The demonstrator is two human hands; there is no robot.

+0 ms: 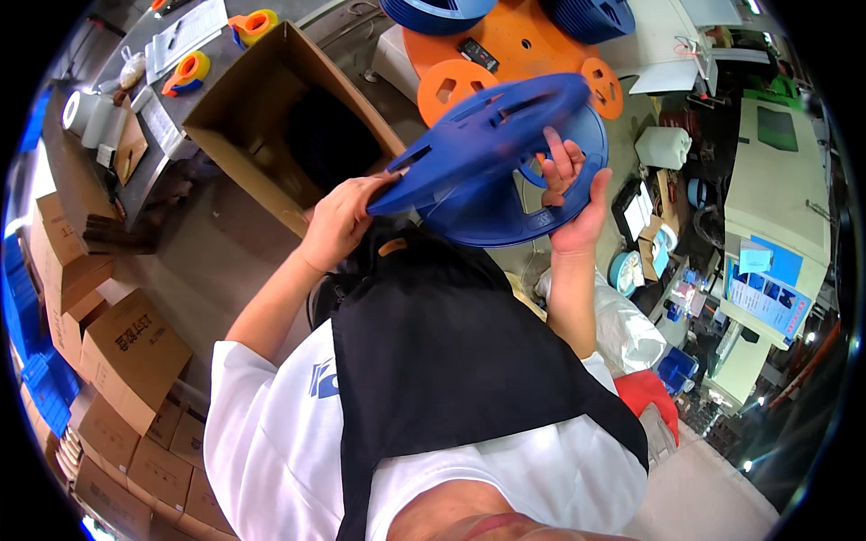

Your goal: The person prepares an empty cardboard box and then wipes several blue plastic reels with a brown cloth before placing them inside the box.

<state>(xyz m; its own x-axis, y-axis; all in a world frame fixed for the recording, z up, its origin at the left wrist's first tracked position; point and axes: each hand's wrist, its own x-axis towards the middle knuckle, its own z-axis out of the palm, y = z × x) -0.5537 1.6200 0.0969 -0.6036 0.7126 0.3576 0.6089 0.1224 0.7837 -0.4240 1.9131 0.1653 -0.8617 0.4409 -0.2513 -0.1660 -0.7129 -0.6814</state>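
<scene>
My left hand (345, 221) pinches the near left edge of a blue plastic disc (505, 135), which is tilted and slightly blurred. Below and partly behind it is a second blue disc (487, 230) with large cut-outs, gripped at its right side by my right hand (577, 194). The right fingers come up through a cut-out while the thumb lies along the rim. Both discs look like the flanges of a reel; I cannot tell whether they are joined. They are held in front of my black apron (460, 352).
An open cardboard box (244, 135) with dark contents stands at the left. Ahead is an orange round table (532, 41) bearing stacks of blue discs (437, 11) and a small black device (478, 54). Tape dispensers (187, 74) lie on the grey bench; closed cartons (135, 361) are stacked lower left.
</scene>
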